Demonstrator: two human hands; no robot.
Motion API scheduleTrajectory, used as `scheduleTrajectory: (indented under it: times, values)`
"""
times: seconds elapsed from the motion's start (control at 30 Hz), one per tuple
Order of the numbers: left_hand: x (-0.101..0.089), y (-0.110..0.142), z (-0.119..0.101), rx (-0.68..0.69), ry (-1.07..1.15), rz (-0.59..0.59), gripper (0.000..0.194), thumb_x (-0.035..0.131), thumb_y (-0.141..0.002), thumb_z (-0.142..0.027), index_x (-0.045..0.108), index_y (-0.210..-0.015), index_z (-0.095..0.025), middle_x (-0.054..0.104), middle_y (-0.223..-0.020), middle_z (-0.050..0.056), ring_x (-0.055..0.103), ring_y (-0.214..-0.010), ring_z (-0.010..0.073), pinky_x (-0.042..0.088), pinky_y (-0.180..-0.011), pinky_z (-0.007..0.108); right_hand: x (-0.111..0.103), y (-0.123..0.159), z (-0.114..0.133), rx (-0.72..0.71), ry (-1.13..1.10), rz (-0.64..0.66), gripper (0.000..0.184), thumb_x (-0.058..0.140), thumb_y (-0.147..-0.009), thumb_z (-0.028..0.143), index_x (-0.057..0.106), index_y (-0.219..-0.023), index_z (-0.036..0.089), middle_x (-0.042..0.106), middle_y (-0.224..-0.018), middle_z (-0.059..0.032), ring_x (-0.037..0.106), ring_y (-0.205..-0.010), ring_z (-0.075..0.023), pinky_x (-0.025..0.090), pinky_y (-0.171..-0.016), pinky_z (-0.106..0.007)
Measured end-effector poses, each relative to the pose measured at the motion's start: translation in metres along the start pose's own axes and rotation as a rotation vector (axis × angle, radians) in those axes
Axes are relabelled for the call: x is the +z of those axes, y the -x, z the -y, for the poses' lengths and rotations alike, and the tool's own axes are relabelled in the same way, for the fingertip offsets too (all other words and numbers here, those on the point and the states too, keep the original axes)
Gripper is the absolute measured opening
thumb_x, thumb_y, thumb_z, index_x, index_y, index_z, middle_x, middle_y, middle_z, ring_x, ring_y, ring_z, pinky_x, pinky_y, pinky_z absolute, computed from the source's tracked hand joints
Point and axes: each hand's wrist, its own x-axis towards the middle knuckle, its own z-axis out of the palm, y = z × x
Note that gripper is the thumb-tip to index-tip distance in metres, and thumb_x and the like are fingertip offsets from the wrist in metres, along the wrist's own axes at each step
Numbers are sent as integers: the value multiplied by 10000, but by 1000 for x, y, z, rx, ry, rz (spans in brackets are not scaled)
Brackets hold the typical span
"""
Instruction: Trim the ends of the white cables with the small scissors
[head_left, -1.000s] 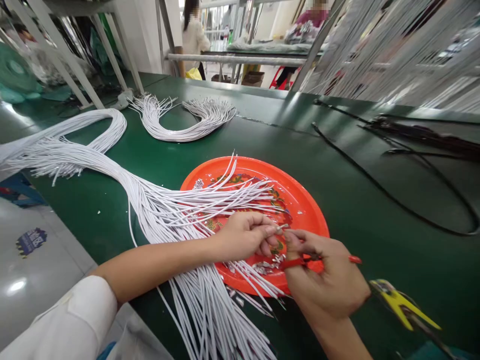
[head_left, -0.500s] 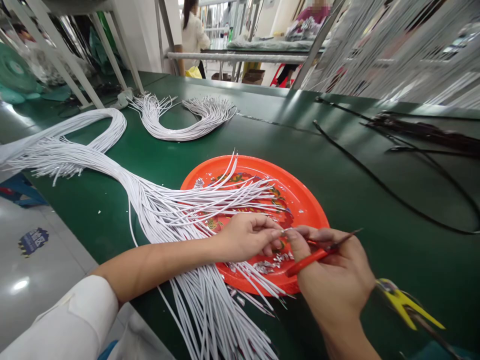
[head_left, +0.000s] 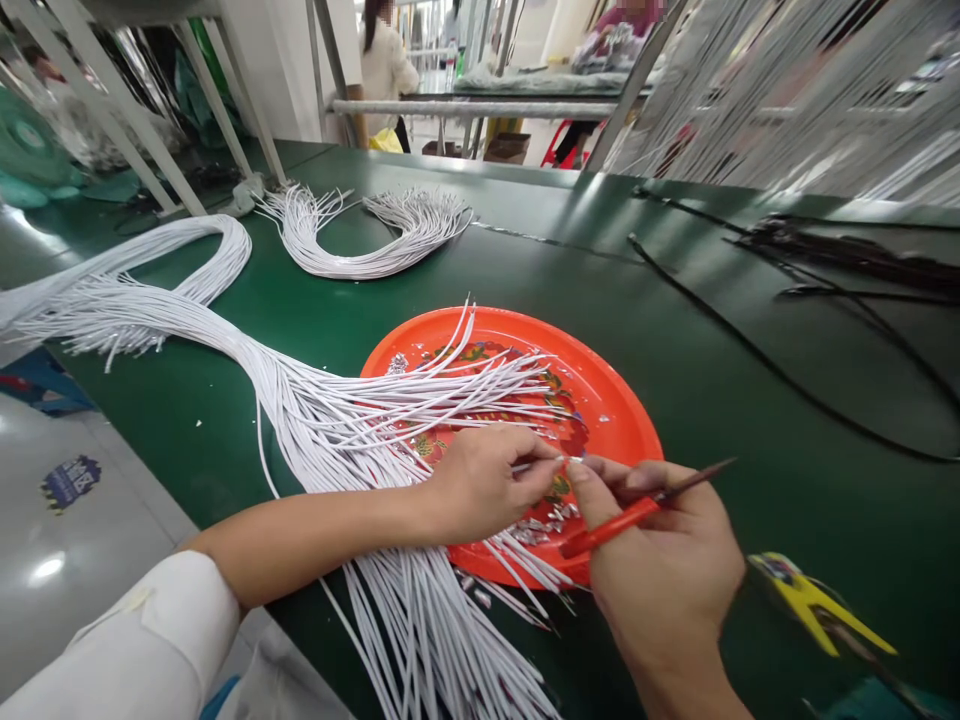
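Over a red tray (head_left: 630,400), my left hand (head_left: 484,480) is closed, thumb and finger pinched near a small white and silver piece that looks like a cord's end. My right hand (head_left: 667,560) meets it there, thumb and forefinger pinching the other side. Lying across that same hand is a red-handled tool (head_left: 611,527) with a dark pointed tip; its exact kind is unclear. A spread bundle of white cords (head_left: 315,410) runs under my left forearm, some ends resting on the tray. Silver foil-like scraps (head_left: 551,522) lie in the tray beneath my hands.
A curved cord bundle (head_left: 367,262) lies farther back on the green table (head_left: 540,270). Black straps (head_left: 765,345) are at right, and a yellow-handled tool (head_left: 817,605) is by my right wrist. A metal frame and people stand beyond.
My left hand has rolled slightly, its fingers curling more. The red-handled tool has shifted a little within my right hand. Both hands stay together over the tray.
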Motion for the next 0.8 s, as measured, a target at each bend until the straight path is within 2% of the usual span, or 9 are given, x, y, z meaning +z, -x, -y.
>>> scheduleTrajectory:
  times: [0.17,0.23,0.3,0.4,0.5,0.63,0.8]
  values:
    - [-1,-1,0,60,-44,34,172,488,-800,-207,646,-765,-148,645,-690,24,546,-622,105,426,-626,216,-1,-4,6,152,-171,12,386,786,-518,231,439,-684,198,539,-608,72,583,-577,-80,497,-567,-184]
    - [-1,-1,0,45,26,55,170,490,-799,-205,647,-788,-138,653,-711,31,554,-630,105,430,-634,216,-3,-7,10,202,-234,12,405,790,-484,209,445,-697,205,545,-598,75,541,-498,-66,477,-509,-177]
    - [0,-1,1,-24,143,83,167,494,-795,-197,645,-797,-126,653,-717,34,561,-634,103,434,-631,213,-6,-11,13,190,-229,-5,402,781,-489,214,455,-722,214,575,-632,62,513,-460,-66,459,-473,-190]
    - [2,-3,3,-191,347,123,173,469,-806,-193,626,-799,-118,634,-689,24,553,-608,92,437,-617,211,-12,-18,7,92,-70,8,353,764,-537,275,491,-753,216,581,-667,50,507,-486,-75,452,-490,-211]
    - [2,-5,3,-315,487,142,167,456,-817,-198,591,-766,-114,594,-649,4,508,-546,67,428,-587,206,-18,-23,-3,17,159,130,310,730,-585,360,530,-763,203,549,-645,39,524,-542,-101,448,-521,-225]
    - [-1,-7,2,-375,550,136,148,468,-815,-207,569,-759,-115,550,-638,-14,474,-518,46,406,-536,183,-21,-23,-8,-6,422,362,299,686,-612,427,540,-741,200,556,-608,23,538,-537,-131,433,-500,-235]
    - [-1,-7,2,-400,560,122,154,482,-814,-232,580,-799,-115,546,-644,-11,478,-518,43,412,-513,168,-19,-15,-1,-102,598,483,221,593,-695,423,522,-707,214,504,-547,38,527,-532,-134,398,-468,-219]
